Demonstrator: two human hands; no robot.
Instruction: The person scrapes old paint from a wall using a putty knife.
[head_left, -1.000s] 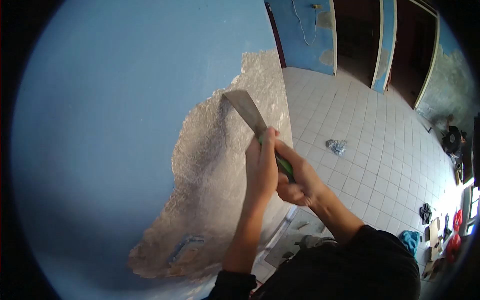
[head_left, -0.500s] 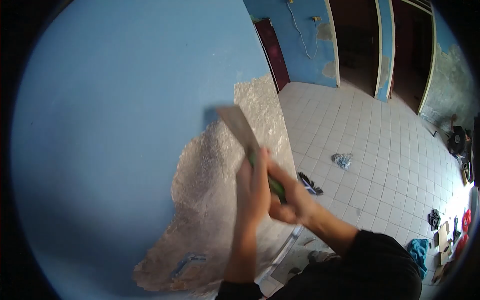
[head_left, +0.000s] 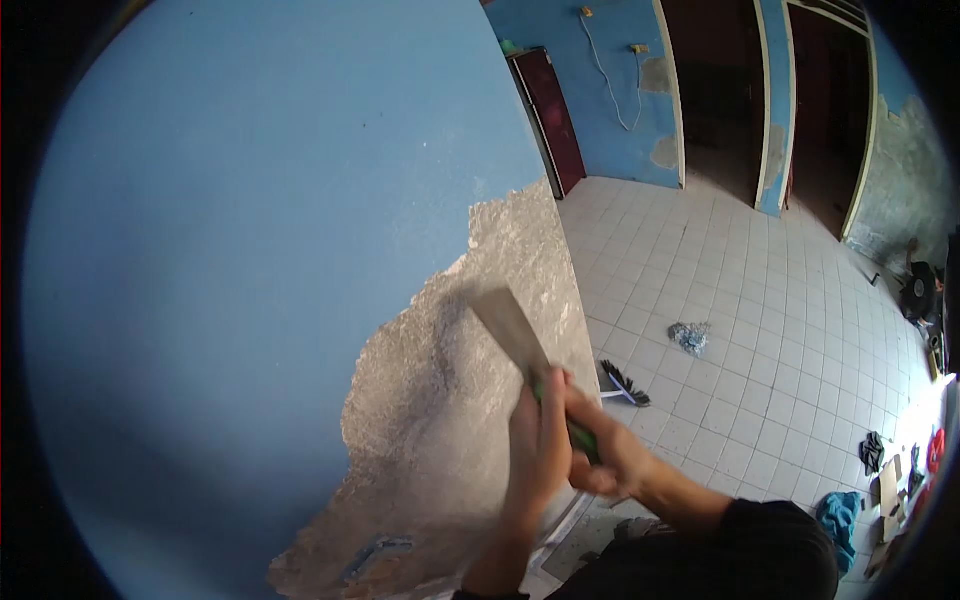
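Left hand (head_left: 541,440), right hand (head_left: 612,452): both curled round scraper (head_left: 530,352). Possible fault: gouged bare patch (head_left: 400,420); cause, over-steep blade (head_left: 505,318).

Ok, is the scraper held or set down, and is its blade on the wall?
Held: your left hand and right hand clasp its green handle. Whether the blade touches the wall, I cannot tell.

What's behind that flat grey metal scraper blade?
Around the outline of the flat grey metal scraper blade, a rough, bare grey-brown wall patch shows behind it. Whatever part of that surface the blade directly covers cannot be seen.
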